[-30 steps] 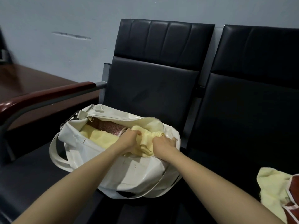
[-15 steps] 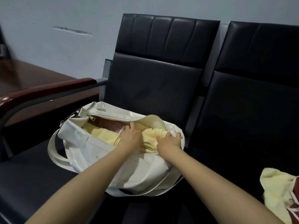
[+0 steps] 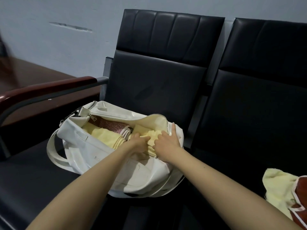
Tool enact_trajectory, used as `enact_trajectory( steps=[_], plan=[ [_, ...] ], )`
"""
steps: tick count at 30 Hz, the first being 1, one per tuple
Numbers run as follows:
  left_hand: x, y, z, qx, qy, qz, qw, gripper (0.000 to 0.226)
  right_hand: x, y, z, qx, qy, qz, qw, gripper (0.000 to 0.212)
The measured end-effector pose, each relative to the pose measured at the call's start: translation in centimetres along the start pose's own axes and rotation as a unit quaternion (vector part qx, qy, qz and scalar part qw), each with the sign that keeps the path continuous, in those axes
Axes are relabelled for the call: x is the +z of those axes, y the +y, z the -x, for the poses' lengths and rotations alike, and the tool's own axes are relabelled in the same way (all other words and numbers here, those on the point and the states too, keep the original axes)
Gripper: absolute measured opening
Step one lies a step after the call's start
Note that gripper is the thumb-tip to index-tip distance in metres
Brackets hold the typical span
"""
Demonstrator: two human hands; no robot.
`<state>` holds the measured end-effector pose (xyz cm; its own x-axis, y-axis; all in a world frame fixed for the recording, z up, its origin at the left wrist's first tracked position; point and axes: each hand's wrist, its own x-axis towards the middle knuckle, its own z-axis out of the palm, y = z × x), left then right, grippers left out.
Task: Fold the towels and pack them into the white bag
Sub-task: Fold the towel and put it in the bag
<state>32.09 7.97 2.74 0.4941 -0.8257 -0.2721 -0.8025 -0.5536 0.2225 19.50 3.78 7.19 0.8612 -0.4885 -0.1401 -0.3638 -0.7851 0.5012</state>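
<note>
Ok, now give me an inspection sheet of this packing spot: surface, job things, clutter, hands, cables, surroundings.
Surface: black bench seat; the white bag sits on it, unzipped.
Job's things: in the bag, a folded yellow towel under both hands, a second yellow towel and a pink patterned towel; on the next seat, a loose yellow towel and a red cloth with white trim, not packed.
Clutter: nothing seen.
Hands: left hand presses on the folded yellow towel, grip unclear; right hand has fingers spread over the towel and the bag's rim.
Cables: nothing seen.
Surroundings: wooden armrest, brown table, grey wall.
</note>
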Motion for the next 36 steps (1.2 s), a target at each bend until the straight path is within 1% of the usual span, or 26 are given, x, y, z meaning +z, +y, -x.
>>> enact_trajectory(
  steps=[2,4,5,7,8,9,10,11,12,13,14,15,16,18,20,22,23,24,27,32,34,36],
  plan=[
    [-0.6,0.0,0.1,0.012,0.029,0.021,0.999,0.047,0.6,0.8,-1.1,0.007,-0.066,0.006,0.998,0.035],
    [-1.2,0.0,0.7,0.012,0.065,0.079,0.995,0.053,1.0,1.9,-1.8,0.012,-0.106,-0.030,0.994,0.040],
    [-1.2,-0.1,0.6,0.013,0.069,0.106,0.992,0.055,1.1,2.4,-2.2,0.017,-0.119,-0.069,0.990,0.041],
    [-0.9,-0.5,0.8,0.000,0.043,0.141,0.989,0.054,1.0,3.4,-2.6,0.046,-0.128,-0.194,0.972,0.043],
    [-0.9,-0.9,0.8,-0.004,0.059,0.169,0.984,0.050,0.8,3.8,-2.6,0.065,-0.110,-0.288,0.949,0.042],
    [-1.1,-1.3,0.3,-0.012,0.122,0.209,0.970,0.047,0.7,4.4,-2.5,0.090,-0.078,-0.397,0.910,0.043],
    [-2.9,-1.2,1.7,-0.015,0.079,0.326,0.942,0.062,0.5,5.0,-2.1,0.110,-0.035,-0.500,0.858,0.045],
    [-2.7,-1.9,1.0,0.050,0.166,0.280,0.944,0.083,0.4,5.7,-1.6,0.117,0.008,-0.580,0.806,0.044],
    [-2.6,-1.4,0.7,0.053,0.108,0.165,0.979,0.086,0.4,6.5,-1.1,0.116,0.046,-0.627,0.769,0.042],
    [-2.9,-0.4,1.3,-0.046,0.109,0.311,0.943,0.060,0.5,7.2,-0.4,0.115,0.072,-0.649,0.749,0.039],
    [-2.9,0.2,2.8,-0.027,0.115,0.222,0.968,0.038,0.6,7.9,0.5,0.115,0.094,-0.656,0.740,0.036],
    [-3.4,1.1,4.0,0.008,0.107,0.166,0.980,0.034,1.0,8.5,1.5,0.120,0.109,-0.659,0.735,0.033],
    [-4.0,1.9,4.8,0.027,0.104,0.198,0.974,0.034,1.3,9.0,2.7,0.127,0.123,-0.658,0.732,0.030],
    [-4.1,3.7,6.0,0.049,0.119,0.220,0.967,0.033,1.9,10.3,5.7,0.139,0.145,-0.648,0.734,0.027],
    [-4.6,6.3,8.3,0.079,0.125,0.219,0.964,0.033,2.3,11.8,9.8,0.155,0.157,-0.625,0.748,0.026],
    [-4.8,9.4,10.7,0.108,0.143,0.217,0.960,0.030,2.6,13.4,15.0,0.182,0.150,-0.594,0.769,0.028],
    [-4.6,11.1,11.9,0.128,0.139,0.215,0.958,0.029,3.0,14.2,17.9,0.201,0.147,-0.576,0.778,0.029],
    [-4.4,13.1,13.3,0.149,0.132,0.214,0.956,0.029,3.4,15.0,20.9,0.224,0.146,-0.561,0.783,0.029],
    [-2.6,19.6,17.2,0.202,0.103,0.162,0.961,0.030,5.9,16.9,30.4,0.289,0.149,-0.522,0.789,0.027],
    [2.5,30.3,22.5,0.282,0.020,0.092,0.955,0.032,12.5,20.8,45.4,0.399,0.124,-0.450,0.789,0.021],
    [4.4,34.4,23.8,0.306,-0.003,0.070,0.949,0.032,15.2,22.5,50.6,0.438,0.122,-0.426,0.782,0.016],
    [6.0,38.4,24.8,0.324,-0.013,0.050,0.945,0.034,17.5,24.0,54.9,0.476,0.125,-0.412,0.767,0.015]
  ],
)
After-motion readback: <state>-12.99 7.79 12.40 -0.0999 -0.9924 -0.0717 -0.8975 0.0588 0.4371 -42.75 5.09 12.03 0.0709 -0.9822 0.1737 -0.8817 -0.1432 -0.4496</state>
